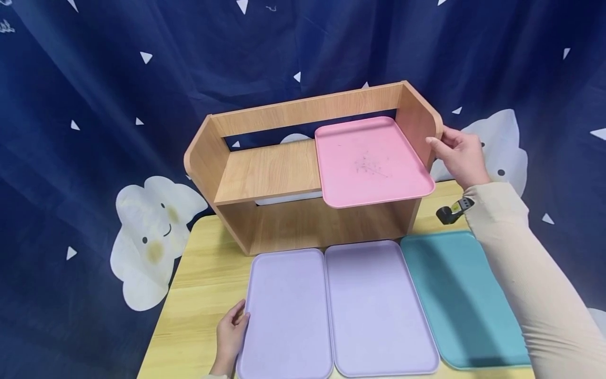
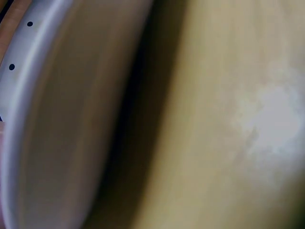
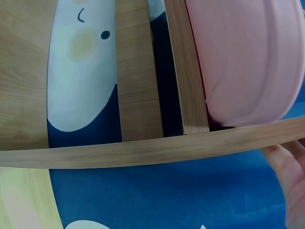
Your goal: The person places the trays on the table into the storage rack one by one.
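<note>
A wooden two-tier shelf (image 1: 307, 110) stands at the back of the table. My right hand (image 1: 464, 155) grips the front edge of its right side panel (image 3: 143, 152), thumb at the front and fingers at the outer side. A pink tray (image 1: 374, 158) with dark marks lies on the right half of the upper board, its front overhanging. At the lower left, my left hand (image 1: 229, 337) rests at the left rim of a purple tray (image 1: 286, 316), its fingers loosely bent. A blurred pale rim (image 2: 47, 43) fills the left part of the left wrist view.
A second purple tray (image 1: 381, 310) lies beside the first, then a teal tray (image 1: 468, 305) under my right forearm. The trays lie in front of the shelf on a light wooden table (image 1: 199, 273). A dark blue curtain (image 1: 265, 52) with clouds hangs behind.
</note>
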`<state>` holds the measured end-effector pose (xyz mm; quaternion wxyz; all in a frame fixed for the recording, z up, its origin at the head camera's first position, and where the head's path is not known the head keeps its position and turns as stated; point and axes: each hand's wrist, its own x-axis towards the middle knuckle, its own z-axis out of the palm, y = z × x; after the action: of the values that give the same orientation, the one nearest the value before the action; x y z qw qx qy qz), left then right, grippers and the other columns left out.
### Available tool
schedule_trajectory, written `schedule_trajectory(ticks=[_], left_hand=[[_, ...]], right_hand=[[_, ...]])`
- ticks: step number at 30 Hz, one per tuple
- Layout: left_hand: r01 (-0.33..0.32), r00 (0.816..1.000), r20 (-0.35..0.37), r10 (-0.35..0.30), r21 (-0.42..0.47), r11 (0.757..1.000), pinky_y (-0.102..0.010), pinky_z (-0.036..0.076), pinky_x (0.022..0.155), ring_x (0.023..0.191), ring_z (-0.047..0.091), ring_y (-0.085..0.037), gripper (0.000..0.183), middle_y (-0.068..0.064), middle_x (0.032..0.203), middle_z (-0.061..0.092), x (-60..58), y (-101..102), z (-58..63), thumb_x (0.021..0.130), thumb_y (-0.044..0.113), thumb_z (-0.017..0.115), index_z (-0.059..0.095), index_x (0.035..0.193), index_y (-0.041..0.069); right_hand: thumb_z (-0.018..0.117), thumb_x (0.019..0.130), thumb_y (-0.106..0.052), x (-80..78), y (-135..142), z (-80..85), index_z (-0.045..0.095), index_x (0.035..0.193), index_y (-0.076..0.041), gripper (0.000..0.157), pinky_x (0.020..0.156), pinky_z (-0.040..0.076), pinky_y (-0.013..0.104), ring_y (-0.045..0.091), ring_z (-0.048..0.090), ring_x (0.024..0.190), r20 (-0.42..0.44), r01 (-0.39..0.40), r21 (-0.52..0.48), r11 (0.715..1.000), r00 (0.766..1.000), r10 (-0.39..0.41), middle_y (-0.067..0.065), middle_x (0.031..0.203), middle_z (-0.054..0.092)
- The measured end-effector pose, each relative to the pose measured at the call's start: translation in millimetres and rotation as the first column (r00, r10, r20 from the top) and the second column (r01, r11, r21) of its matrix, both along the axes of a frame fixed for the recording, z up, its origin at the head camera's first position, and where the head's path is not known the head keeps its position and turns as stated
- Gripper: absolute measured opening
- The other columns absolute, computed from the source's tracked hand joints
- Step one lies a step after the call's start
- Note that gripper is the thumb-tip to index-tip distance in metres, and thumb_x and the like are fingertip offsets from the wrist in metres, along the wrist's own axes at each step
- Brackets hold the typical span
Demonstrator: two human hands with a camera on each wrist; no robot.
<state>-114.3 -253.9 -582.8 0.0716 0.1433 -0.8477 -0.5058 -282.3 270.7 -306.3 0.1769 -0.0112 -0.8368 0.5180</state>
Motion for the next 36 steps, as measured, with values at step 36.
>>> schedule_trajectory(ticks=[36], left_hand=[[-0.004, 1.0, 0.02, 0.007, -0.141, 0.99, -0.017, 0.052, 0.064, 0.081, 0.062, -0.019, 0.033, -0.02, 0.099, 0.066, 1.4, 1.5, 11.4, 0.088, -0.004, 0.054, 0.057, 0.12, -0.009]], right_hand=[[0.061, 0.091, -0.034, 1.8, -1.0, 0.8, 0.053, 0.135, -0.014, 0.049, 0.085, 0.052, 0.024, 0.007, 0.064, 0.1, 0.002, 0.005, 0.022, 1.0, 1.0, -0.005, 0.014, 0.125, 0.059]])
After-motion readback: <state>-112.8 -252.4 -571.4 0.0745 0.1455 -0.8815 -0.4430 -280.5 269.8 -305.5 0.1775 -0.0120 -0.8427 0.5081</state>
